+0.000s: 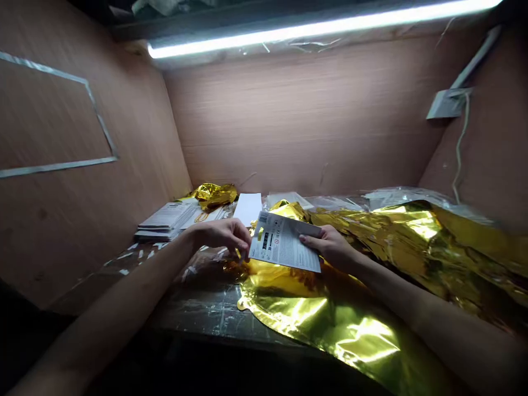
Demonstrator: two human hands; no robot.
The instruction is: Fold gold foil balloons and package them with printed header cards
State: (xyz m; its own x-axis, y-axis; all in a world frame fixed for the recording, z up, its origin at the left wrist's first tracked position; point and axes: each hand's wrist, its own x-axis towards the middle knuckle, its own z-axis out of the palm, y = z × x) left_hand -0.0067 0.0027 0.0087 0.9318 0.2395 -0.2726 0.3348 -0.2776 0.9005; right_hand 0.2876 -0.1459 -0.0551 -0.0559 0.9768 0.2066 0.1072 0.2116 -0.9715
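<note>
Left hand (220,236) and right hand (328,247) part-closed, pinching opposite edges of the held item. Counter (198,313) carries gold foil sheet (325,330), hands over it. Stack of printed leaflets (163,220) beyond left hand. Held item: printed card (284,242), over the foil.

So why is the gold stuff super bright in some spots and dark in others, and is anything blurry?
In the head view, the strip light glares white, and the crinkled gold foil bounces it back in bright patches between darker folds; the bottom corners go nearly black; the printed card's small print looks soft.
</note>
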